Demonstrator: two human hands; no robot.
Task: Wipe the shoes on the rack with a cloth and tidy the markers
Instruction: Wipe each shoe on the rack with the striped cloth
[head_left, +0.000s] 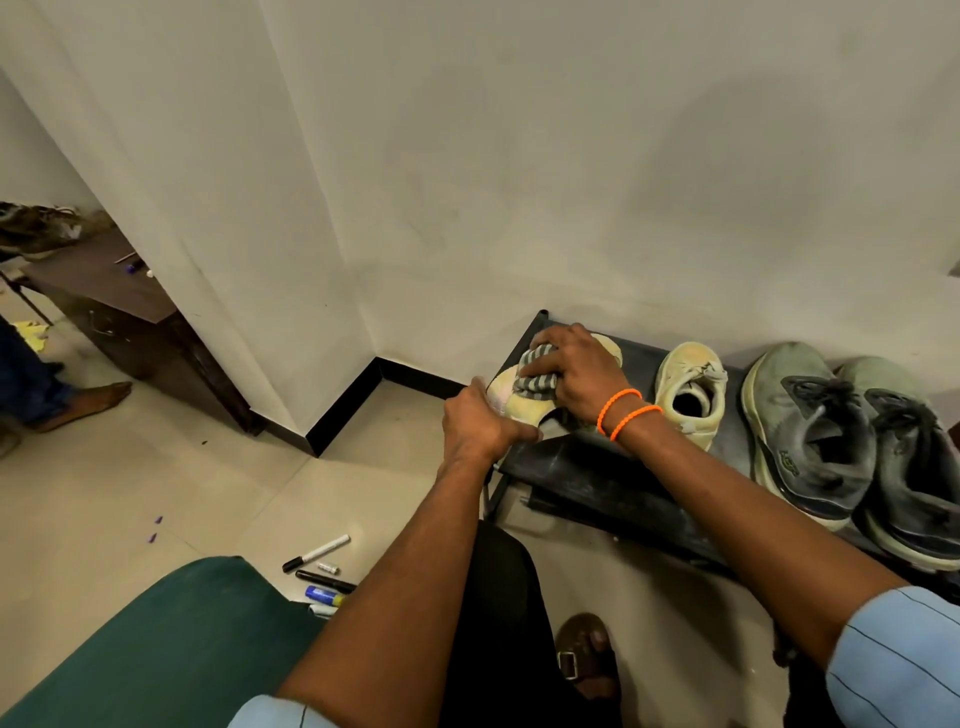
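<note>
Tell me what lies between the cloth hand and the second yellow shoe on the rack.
Nothing visible does. The right hand presses the striped cloth on the yellow shoe that the left hand grips. The second yellow shoe stands just beside it on the rack, with only bare shelf between them.

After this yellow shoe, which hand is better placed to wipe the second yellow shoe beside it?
Probably the right hand: it already holds the striped cloth and is nearer the second yellow shoe. The left hand holds the first shoe.
</note>
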